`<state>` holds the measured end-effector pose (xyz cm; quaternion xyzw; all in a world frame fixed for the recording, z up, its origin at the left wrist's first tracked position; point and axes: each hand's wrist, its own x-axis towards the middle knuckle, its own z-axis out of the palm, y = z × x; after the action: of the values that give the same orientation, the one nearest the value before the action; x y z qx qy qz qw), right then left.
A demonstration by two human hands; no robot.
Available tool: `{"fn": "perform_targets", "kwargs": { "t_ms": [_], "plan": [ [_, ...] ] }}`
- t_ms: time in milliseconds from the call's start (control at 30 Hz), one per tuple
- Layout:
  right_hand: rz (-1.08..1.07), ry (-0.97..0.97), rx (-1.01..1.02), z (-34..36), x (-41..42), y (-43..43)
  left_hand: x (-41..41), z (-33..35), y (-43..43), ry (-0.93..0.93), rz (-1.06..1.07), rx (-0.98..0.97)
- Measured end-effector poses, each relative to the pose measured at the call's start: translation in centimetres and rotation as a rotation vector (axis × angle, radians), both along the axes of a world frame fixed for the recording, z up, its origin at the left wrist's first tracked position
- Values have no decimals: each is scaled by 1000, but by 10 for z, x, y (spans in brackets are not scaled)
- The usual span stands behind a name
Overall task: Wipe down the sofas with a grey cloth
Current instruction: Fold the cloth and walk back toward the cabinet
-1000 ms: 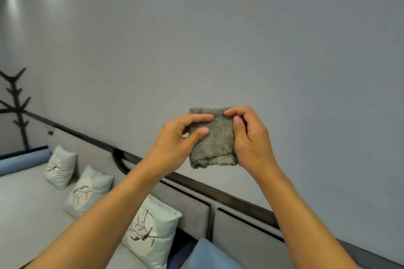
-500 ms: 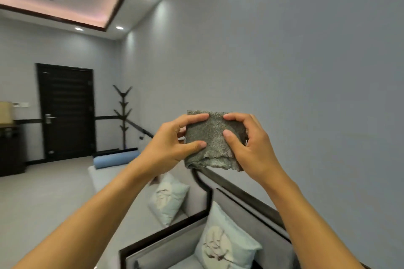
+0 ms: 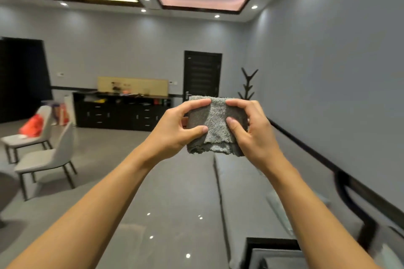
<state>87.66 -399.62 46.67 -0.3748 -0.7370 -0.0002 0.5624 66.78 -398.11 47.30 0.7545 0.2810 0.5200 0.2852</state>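
Left hand (image 3: 171, 130) and right hand (image 3: 253, 132) pinch the folded grey cloth (image 3: 216, 129) between them, held in mid-air.
Each hand grips one side edge, thumb on the near face and forefinger over the top. The hem hangs just below the thumbs, and the sofa (image 3: 244, 183) lies well beneath the grip, blurred.

A single wide-angle view looks out from the person's head, facing forward down the length of the room and held roughly level. The forearms reach in from the bottom edge. The left hand (image 3: 172, 131) and right hand (image 3: 254, 135) sit close to the lens at centre, gripping the grey cloth (image 3: 217, 124). The sofa (image 3: 240, 183) runs along the lower right under the wall (image 3: 338, 72). The dark door (image 3: 202, 74) and sideboard (image 3: 113, 116) stand far off, and the ceiling (image 3: 185, 0) fills the top.
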Motion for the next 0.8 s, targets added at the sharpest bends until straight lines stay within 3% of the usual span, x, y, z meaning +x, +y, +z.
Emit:
{"fn": "perform_targets", "kwargs": {
  "t_ms": [200, 400, 800],
  "plan": [
    [120, -5, -35, -31, -87, 155, -84, -29, 123, 45, 207, 2],
    [193, 15, -52, -46, -122, 321, -118, -37, 270, 86, 295, 22],
    [184, 19, -156, -41, -143, 668, -140, -38, 628, 103, 300, 1]
  ]
}}
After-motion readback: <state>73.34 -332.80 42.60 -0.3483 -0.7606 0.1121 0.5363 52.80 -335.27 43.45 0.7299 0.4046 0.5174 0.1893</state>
